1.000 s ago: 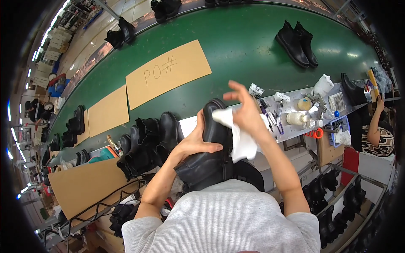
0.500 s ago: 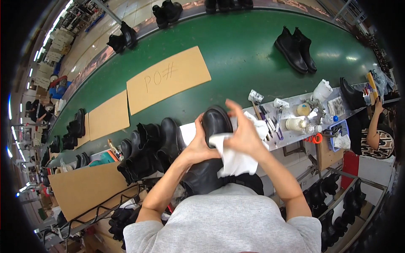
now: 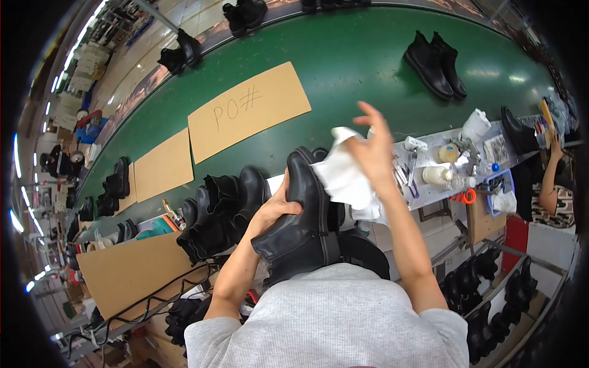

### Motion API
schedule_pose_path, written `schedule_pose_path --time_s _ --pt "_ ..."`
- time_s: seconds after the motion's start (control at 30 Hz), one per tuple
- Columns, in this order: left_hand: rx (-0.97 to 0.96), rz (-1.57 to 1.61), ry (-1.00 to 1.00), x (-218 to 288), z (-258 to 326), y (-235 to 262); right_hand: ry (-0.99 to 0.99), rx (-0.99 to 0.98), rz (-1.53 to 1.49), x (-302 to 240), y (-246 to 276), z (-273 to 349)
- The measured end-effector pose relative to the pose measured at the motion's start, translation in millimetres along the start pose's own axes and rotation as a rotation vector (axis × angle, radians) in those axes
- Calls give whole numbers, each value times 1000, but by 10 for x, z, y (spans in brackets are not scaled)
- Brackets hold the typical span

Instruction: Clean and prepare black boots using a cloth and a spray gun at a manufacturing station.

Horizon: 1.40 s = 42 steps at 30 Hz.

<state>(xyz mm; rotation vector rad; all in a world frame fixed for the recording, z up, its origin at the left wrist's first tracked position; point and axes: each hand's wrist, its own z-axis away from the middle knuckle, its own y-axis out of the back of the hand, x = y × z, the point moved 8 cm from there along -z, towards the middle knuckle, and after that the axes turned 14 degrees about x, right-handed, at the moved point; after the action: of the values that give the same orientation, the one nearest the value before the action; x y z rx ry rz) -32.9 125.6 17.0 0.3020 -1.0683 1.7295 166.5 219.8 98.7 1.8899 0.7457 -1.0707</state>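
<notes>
My left hand [image 3: 276, 210] grips a black ankle boot [image 3: 305, 193] in front of my body, thumb across its upper. The boot is tilted, toe pointing away and shaft against my shirt. Part of another dark boot [image 3: 335, 214] shows just right of it. A crumpled white cloth [image 3: 345, 175] hangs from my right hand [image 3: 372, 150], which is raised to the right of the boot, apart from it, with some fingers stretched out. Several black boots [image 3: 230, 199] stand close together at my left.
Beyond lies a long green worktop [image 3: 350, 67] with cardboard sheets [image 3: 251, 113] and a black boot pair [image 3: 434, 66]. At right, a ledge holds white bottles [image 3: 437, 175], brushes [image 3: 412, 175] and a blue basket [image 3: 500, 190]. A co-worker's arm [image 3: 551, 168] reaches in at far right.
My right hand has lifted the cloth off the boot, moving right and away from me. The boot has turned in my left hand, now showing its side and shaft.
</notes>
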Motion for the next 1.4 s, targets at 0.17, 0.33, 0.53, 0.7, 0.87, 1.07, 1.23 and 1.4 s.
schedule_pose_path --time_s 0.17,0.33,0.53,0.7,0.87,1.07,1.23,1.4 --pt "135 338 27 29 90 210 -40 5 484 970 974 -327" --pt "22 346 39 138 -2 527 145 -319 267 695 361 394" --pt "-137 522 -371 442 -44 177 -189 -654 56 1070 -418 1483" --pt "-463 659 -356 481 67 55 -746 -658 -520 1504 -58 1149" --pt "-269 604 -371 506 113 -1 -855 -618 -929 1751 135 1248" --pt "-173 500 -263 501 115 -74 -1206 -333 -1203 1790 322 1280" --pt "156 105 -272 592 196 387 -397 -608 -338 937 45 869" --pt "23 178 -13 101 278 292 -147 -785 31 763 -453 1311"
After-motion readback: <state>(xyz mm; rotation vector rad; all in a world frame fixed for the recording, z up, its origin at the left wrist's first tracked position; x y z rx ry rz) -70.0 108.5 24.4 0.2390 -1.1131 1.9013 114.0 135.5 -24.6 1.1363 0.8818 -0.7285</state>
